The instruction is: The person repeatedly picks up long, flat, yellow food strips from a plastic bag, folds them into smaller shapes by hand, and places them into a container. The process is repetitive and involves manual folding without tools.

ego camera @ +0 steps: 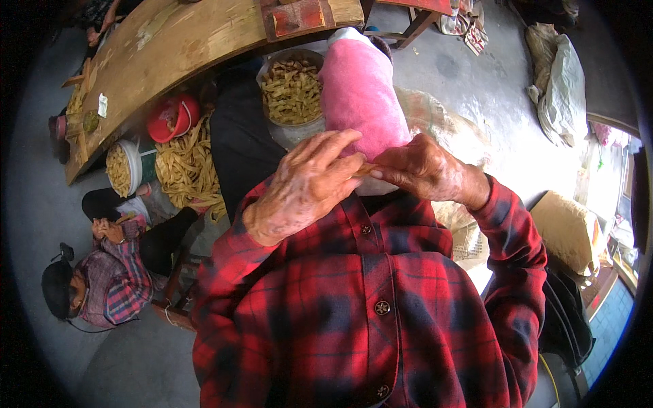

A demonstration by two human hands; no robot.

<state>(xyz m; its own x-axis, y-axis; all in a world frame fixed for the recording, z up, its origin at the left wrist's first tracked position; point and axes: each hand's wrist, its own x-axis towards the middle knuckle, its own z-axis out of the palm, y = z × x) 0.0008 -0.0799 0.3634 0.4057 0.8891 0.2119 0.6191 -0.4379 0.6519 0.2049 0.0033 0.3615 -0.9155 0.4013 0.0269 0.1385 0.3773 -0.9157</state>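
Observation:
Between my fingers, in front of my plaid shirt, is a small tan folded strip (363,170); its material is hard to tell. My left hand (316,178) pinches its left end with thumb and fingers. At its right end, the thumb and curled fingers of my right hand (421,171) grip it. Just beyond both hands lies a pink cloth (359,92) over my leg. A round metal basin (320,57) of short folded tan pieces (291,89) stands beyond my left hand, beside the pink cloth.
A long wooden table (189,48) spans the upper left. Below it are a red bucket (166,130), a white bucket (135,166) of pieces and a heap of long tan strips (186,163). A co-worker (107,285) sits at left. Plastic sacks (563,92) and a cardboard box (566,229) are at right.

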